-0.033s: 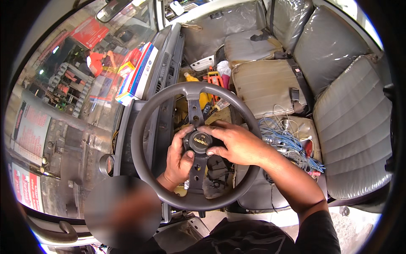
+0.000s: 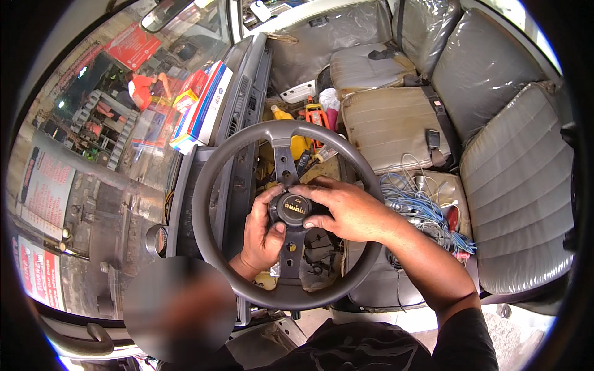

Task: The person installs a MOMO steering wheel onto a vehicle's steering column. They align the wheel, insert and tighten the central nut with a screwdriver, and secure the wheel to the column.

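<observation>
A dark grey steering wheel (image 2: 205, 167) with drilled metal spokes fills the middle of the view. At its centre sits a round black horn button (image 2: 292, 209). My left hand (image 2: 261, 236) is closed around the left side of the button, thumb at its lower edge. From the right, my right hand (image 2: 346, 210) grips the opposite side, fingers along the upper edge and thumb below. Both hands stay inside the wheel's rim. The button's underside is hidden, so I cannot tell whether it is fully seated on the hub.
A tangle of blue and white wires (image 2: 414, 204) lies on the grey seat (image 2: 387, 127), near a red-handled tool (image 2: 453, 217). Yellow bottles (image 2: 299, 147) and an orange tool (image 2: 316, 115) lie in the footwell. A long box (image 2: 207, 114) rests on the dashboard (image 2: 242, 102). Beyond the windshield is a person (image 2: 142, 89).
</observation>
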Motion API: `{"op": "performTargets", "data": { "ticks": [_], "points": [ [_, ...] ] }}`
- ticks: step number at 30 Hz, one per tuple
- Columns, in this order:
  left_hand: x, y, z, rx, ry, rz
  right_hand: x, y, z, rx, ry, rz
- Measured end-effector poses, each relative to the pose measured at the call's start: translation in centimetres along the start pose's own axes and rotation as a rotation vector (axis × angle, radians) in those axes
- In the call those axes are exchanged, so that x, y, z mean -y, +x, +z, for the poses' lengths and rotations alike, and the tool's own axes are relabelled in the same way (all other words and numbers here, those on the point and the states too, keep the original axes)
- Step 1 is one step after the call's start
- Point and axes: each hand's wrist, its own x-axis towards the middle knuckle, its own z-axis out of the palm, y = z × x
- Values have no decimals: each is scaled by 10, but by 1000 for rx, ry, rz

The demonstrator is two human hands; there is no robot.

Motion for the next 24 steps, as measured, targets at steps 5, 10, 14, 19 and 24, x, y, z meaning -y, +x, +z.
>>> {"op": "performTargets", "data": {
  "ticks": [5, 10, 14, 19, 24],
  "points": [
    [-4, 4, -1, -19, 21, 28, -2, 2, -5, 0, 22, -14],
    [-1, 6, -5, -2, -4, 22, 8, -1, 2, -41, 77, 71],
    [1, 6, -4, -24, -55, 7, 10, 1, 1, -53, 69, 64],
    [-5, 12, -14, 79, -215, -140, 17, -1, 4, -71, 94, 123],
    [-8, 23, -24, 209, -91, -136, 18, -4, 8, -115, 51, 121]
  ]
}}
